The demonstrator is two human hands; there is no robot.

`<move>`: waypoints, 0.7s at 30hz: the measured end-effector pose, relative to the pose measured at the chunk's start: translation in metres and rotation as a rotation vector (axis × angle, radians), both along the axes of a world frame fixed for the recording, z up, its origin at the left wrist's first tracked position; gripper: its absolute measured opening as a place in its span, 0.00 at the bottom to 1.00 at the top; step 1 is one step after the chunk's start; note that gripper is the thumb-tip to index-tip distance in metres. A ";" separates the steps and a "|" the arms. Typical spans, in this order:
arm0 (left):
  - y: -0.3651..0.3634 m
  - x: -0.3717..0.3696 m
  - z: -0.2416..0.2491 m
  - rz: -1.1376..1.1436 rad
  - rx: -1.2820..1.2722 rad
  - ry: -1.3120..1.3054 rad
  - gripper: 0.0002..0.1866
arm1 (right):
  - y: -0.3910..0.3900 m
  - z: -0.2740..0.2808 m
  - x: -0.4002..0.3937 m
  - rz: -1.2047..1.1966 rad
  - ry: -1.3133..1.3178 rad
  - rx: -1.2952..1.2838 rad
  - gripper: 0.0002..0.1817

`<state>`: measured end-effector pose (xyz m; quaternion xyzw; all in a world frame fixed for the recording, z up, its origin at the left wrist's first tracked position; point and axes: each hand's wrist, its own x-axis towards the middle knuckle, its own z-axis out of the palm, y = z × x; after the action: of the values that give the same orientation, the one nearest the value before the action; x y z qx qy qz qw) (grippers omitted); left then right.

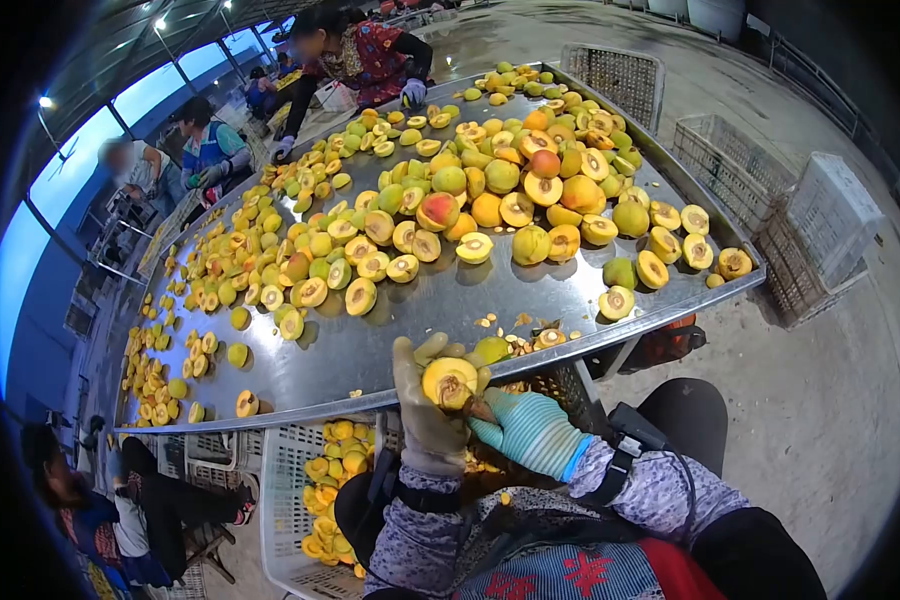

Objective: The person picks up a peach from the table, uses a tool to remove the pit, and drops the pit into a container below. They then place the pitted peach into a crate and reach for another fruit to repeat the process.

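Observation:
My left hand [430,410], in a pale glove, holds a halved yellow fruit [450,383] with its cut face and brown centre turned up, at the metal table's near edge. My right hand [523,428], in a striped teal glove, has its fingers closed close beside the fruit's right side; whether a small tool is in them is hidden. Just behind the held half lie a green-yellow fruit piece [491,349] and loose pits and scraps [522,340] on the metal table [370,345].
Many halved fruits [440,210] cover the table. Below its near edge stands a white crate [280,500] of fruit halves. Empty crates [735,165] are at the right. Co-workers stand across the table, and one person [120,500] sits at the lower left.

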<state>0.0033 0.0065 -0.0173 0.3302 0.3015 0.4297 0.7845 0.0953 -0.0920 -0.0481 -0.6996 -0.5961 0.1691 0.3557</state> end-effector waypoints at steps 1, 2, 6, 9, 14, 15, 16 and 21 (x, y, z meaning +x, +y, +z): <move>0.001 0.002 0.002 0.061 -0.094 -0.030 0.32 | 0.002 -0.006 0.001 0.009 -0.036 -0.033 0.18; 0.000 0.001 0.003 0.061 -0.093 -0.029 0.32 | 0.002 -0.004 0.000 0.010 -0.035 -0.031 0.18; -0.002 0.000 0.004 0.057 -0.040 -0.037 0.33 | 0.004 0.000 -0.003 -0.024 0.091 -0.021 0.20; -0.011 0.000 0.013 0.042 -0.024 -0.024 0.32 | 0.008 -0.008 -0.008 -0.045 0.127 -0.016 0.20; -0.011 -0.003 0.006 0.071 0.051 0.023 0.30 | 0.010 -0.019 -0.007 0.018 0.133 0.008 0.19; -0.007 -0.007 0.004 -0.025 0.121 0.048 0.29 | 0.010 -0.023 -0.006 0.044 0.293 0.035 0.18; -0.004 -0.009 0.001 -0.124 0.190 0.073 0.29 | 0.009 -0.024 -0.005 0.069 0.454 0.063 0.17; -0.004 -0.005 0.002 -0.113 0.602 0.162 0.30 | 0.007 0.013 0.003 0.034 0.803 -0.170 0.16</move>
<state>-0.0019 0.0024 -0.0149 0.5970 0.2036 0.4277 0.6474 0.0980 -0.0854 -0.0355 -0.5949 -0.4053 0.4834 0.4982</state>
